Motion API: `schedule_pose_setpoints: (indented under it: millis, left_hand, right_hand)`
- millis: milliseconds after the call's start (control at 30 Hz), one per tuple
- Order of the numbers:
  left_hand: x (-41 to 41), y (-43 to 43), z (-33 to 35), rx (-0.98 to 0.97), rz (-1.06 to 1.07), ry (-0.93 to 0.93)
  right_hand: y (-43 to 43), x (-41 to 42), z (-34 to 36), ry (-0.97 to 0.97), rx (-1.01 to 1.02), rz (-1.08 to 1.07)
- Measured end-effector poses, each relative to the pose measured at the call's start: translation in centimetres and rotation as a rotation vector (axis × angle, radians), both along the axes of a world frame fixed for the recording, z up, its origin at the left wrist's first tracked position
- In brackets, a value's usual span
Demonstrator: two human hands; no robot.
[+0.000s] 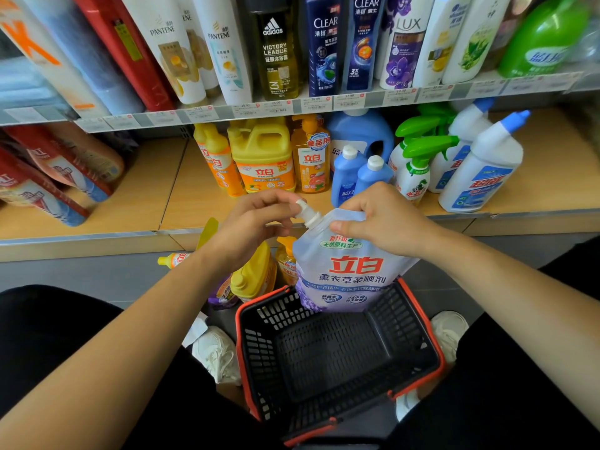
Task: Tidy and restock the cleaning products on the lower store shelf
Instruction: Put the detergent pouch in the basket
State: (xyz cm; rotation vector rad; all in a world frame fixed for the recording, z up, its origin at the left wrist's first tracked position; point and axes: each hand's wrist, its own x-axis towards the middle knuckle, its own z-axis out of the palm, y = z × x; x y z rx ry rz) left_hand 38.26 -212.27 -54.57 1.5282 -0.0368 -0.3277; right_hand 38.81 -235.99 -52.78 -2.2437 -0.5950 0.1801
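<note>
Site: a shop aisle with a grey floor [81, 271]. The lower shelf [181, 203] has a smooth wood-look board with a grey metal front edge.

The person's left hand [256, 222] and right hand [386, 219] hold a pouch [344, 271] up over the far end of a basket [331, 352]. The left fingers [285, 203] are curled and pinch the white ribbed cap [308, 214] on the pouch's slanted spout. The right fingers [367, 203] are closed over the pouch's top corner, thumb pressed on its front. The pouch is soft glossy plastic, pale lilac with red lettering.

The basket, below the fingers, is black slotted plastic with a red rim. Two blue bottles [345, 177] with white caps stand on the lower shelf just beyond the right fingers. Spray bottles [415, 170] with green triggers and white bottles [483, 170] with angled blue nozzles stand to their right. A yellow jug [263, 157] with a moulded handle stands beyond the left fingers.

Under the left fingers, yellow bottles [253, 274] sit on the floor, partly hidden by the forearm and the pouch. Whether the pouch's bottom touches the basket cannot be told. The price tags [315, 103] are too blurred to read. The shampoo bottles [324, 50] above are cut off at the top edge.
</note>
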Motion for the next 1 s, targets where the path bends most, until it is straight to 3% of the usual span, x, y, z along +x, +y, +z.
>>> schedule_pose_setpoints:
  millis: [367,633,867,1000]
  left_hand:
    - [-0.43,0.20,0.35,-0.081,-0.144,-0.130]
    - [-0.52,-0.28,0.04,-0.070,-0.050,-0.182]
    - [-0.32,0.11,0.23,-0.154,-0.114,-0.166]
    - [-0.48,-0.45,0.03,-0.036,-0.009,-0.147]
  right_hand:
    - [-0.10,-0.01,-0.18,-0.006,-0.005,0.013]
    - [0.06,0.03,-0.35,0.012,-0.006,0.021]
    - [0.08,0.01,-0.37,0.010,-0.006,0.015]
    - [0.05,0.04,-0.36,0.009,0.012,0.018]
